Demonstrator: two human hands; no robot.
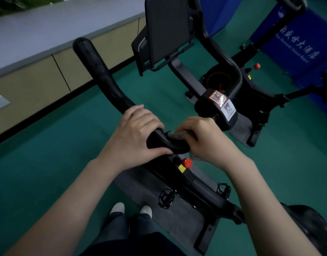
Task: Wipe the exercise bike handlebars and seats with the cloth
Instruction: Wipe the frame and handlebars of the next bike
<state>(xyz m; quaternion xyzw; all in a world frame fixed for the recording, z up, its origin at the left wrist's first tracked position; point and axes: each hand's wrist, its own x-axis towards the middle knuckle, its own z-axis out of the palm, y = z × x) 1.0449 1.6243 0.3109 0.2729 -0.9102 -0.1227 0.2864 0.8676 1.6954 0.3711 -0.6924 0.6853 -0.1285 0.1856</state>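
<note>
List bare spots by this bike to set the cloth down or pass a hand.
Bare: green floor between beige wall panels and handlebar; also between handlebar and tablet holder. Crowded: the bar's bend, where left grip, right grip and cloth meet, red knob below.

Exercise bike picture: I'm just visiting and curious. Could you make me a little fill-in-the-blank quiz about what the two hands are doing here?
1. The right hand holds a pale ___ for wiping.
2. The left hand grips the long black ___ directly.
3. Just below both hands sits a knob coloured ___.

Missing words: cloth; handlebar; red.
</note>
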